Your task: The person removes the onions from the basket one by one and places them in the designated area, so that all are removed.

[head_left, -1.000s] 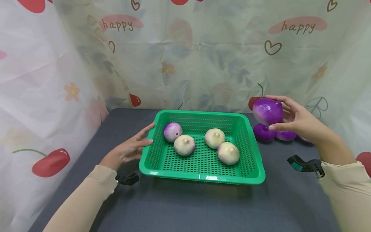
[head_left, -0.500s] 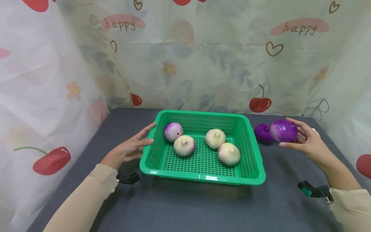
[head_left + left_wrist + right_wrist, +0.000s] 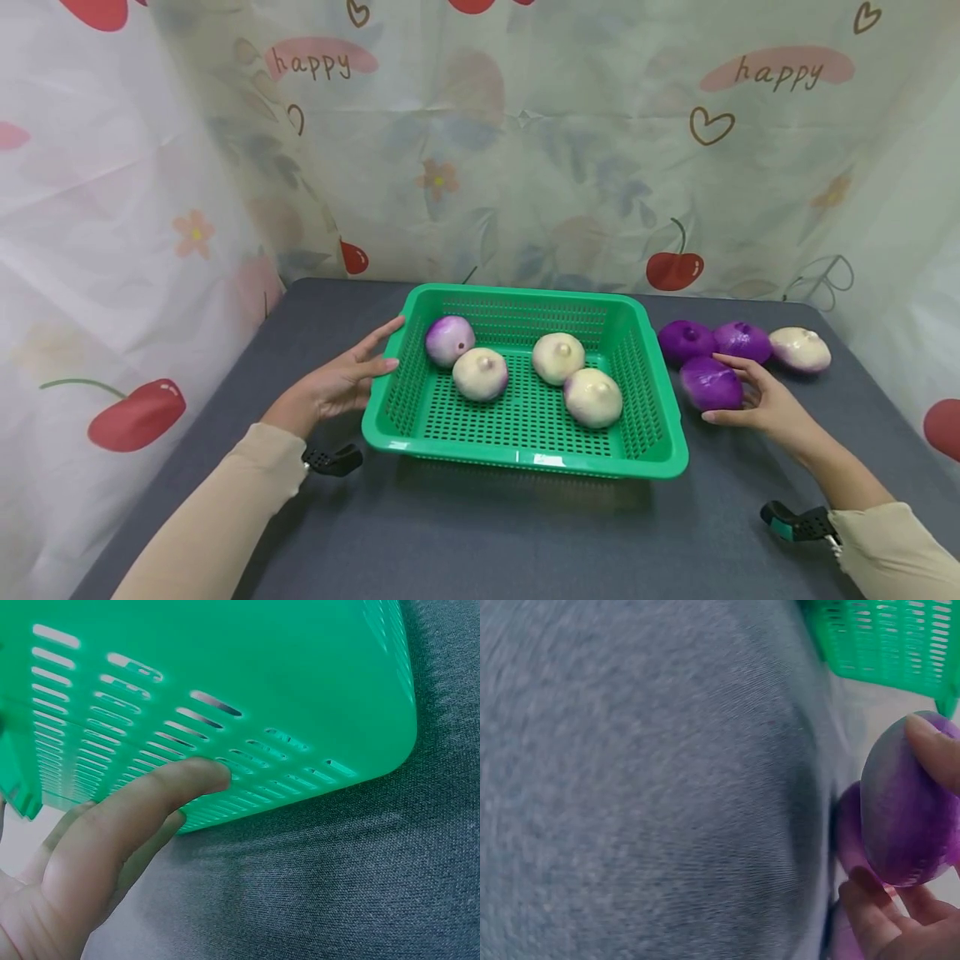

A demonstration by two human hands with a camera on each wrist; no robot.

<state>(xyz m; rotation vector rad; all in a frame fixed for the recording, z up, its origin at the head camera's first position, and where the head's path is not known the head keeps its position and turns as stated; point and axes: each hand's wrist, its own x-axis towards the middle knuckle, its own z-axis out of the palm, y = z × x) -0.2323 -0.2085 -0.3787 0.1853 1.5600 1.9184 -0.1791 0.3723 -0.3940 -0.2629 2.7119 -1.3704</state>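
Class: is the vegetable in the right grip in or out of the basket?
Out: the right grip holds the vegetable outside the green basket, to its right.

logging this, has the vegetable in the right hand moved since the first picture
Yes, down the head view: the held vegetable is beside the basket, no longer level with its back rim.

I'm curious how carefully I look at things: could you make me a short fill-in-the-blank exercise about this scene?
1. The basket holds ____ round vegetables.
2. The person's ____ hand touches the basket.
3. The other hand grips a vegetable coloured mostly ____.
4. The word printed twice on the curtain is ____.

Missing words: four; left; purple; happy.
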